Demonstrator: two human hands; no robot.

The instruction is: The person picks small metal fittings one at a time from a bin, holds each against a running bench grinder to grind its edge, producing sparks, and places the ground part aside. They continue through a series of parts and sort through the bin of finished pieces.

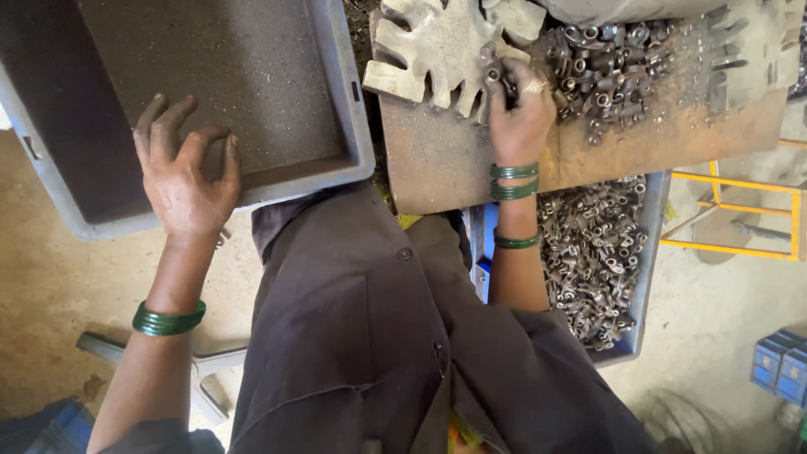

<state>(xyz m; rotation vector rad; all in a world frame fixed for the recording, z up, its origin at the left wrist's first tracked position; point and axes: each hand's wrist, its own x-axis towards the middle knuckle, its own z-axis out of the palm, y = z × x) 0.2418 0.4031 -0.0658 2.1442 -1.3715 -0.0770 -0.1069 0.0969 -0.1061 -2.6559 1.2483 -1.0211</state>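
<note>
My left hand (pixel 187 172) hovers with fingers spread over the near rim of an empty grey plastic crate (pixel 277 181), holding nothing. My right hand (pixel 521 113) is closed around small metal parts (pixel 496 71) at the edge of a toothed pale metal fixture (pixel 437 46) on a rusty brown work board (pixel 454 160). A pile of small grey metal fittings (pixel 605 67) lies on the board just right of that hand. Both wrists carry green bangles.
Under the board a grey bin (pixel 643 277) holds many more metal fittings. A yellow metal frame (pixel 756 214) stands at the right, blue boxes (pixel 782 366) at the lower right. My dark apron fills the centre. Bare concrete floor lies around.
</note>
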